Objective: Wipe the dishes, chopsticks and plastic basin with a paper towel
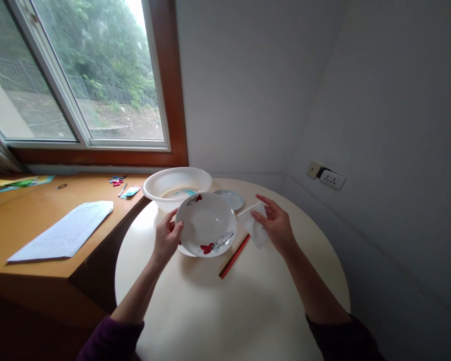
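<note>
My left hand point(167, 234) grips the left rim of a white plate point(206, 223) with red flowers and dark scrolls. The plate is held tilted toward me above the round table, and part of another white dish point(187, 252) shows beneath its lower left edge. To the right, my right hand point(275, 223) pinches a thin white tissue point(257, 233) that hangs from the fingers. Between the plate and the tissue, chopsticks point(235, 254), some red and some wooden, lie on the table. Behind the plate is a pale saucer point(231, 199), partly covered.
A large white basin point(176, 183) with something blue in it stands at the table's point(248, 311) back left. On the wooden desk point(52, 200) at left lie folded paper point(65, 230), a small packet point(131, 192) and coloured sheets point(22, 182). A wall socket point(332, 178) is at right.
</note>
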{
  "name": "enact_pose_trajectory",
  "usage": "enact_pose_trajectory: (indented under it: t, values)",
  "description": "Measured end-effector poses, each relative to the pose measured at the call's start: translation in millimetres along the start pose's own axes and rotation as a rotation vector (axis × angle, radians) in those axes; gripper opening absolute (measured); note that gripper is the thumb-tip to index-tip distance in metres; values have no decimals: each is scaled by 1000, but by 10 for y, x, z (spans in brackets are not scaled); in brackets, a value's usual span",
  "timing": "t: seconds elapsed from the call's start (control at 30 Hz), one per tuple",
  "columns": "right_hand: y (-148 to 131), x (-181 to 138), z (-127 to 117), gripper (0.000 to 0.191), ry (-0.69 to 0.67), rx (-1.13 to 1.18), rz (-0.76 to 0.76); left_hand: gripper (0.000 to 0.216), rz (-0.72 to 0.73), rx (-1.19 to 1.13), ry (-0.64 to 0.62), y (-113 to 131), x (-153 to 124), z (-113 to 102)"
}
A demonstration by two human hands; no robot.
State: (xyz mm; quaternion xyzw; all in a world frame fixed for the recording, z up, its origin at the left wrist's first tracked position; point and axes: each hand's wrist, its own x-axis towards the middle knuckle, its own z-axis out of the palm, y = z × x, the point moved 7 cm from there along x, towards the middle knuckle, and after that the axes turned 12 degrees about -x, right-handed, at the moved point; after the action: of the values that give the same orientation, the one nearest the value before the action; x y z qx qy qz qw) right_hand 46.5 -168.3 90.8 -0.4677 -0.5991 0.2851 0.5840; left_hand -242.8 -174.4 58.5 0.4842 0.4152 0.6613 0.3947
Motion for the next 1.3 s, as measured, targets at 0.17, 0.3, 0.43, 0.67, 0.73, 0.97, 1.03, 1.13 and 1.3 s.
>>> enact_pose_trajectory:
  t: [0.17, 0.3, 0.43, 0.67, 0.73, 0.97, 1.03, 1.13, 1.3]
  values:
    - [-351, 69, 466, 45, -390, -221, -121, 55, 5, 10, -25, 50, -11, 171]
    - [-373, 113, 665, 47, -354, -830, -406, 57, 4, 13, -29, 41, -14, 214]
    - [-362, 56, 669, 42, -195, -1107, -633, 59, -6, -3, -25, 33, 7, 180]
    - [-270, -521, 772, 34, -586, -1035, -811, 56, -22, -36, -18, 40, 64, 108]
    - [-248, -686, 800, 43, -663, -1007, -826, 55, -45, -53, -32, 2, 95, 98]
    - [-61, -828, 880, 32, -583, -991, -1080, 50, -167, -107, -190, -121, 229, 176]
    - [-40, -809, 883, 33, -520, -975, -1177, 48, -216, -133, -247, -103, 256, 243]
    - [-55, -795, 903, 31, -486, -934, -1233, 43, -291, -201, -286, -31, 294, 340]
    - [-171, -739, 952, 28, -451, -890, -1115, 48, -204, -246, -260, 185, 345, 438]
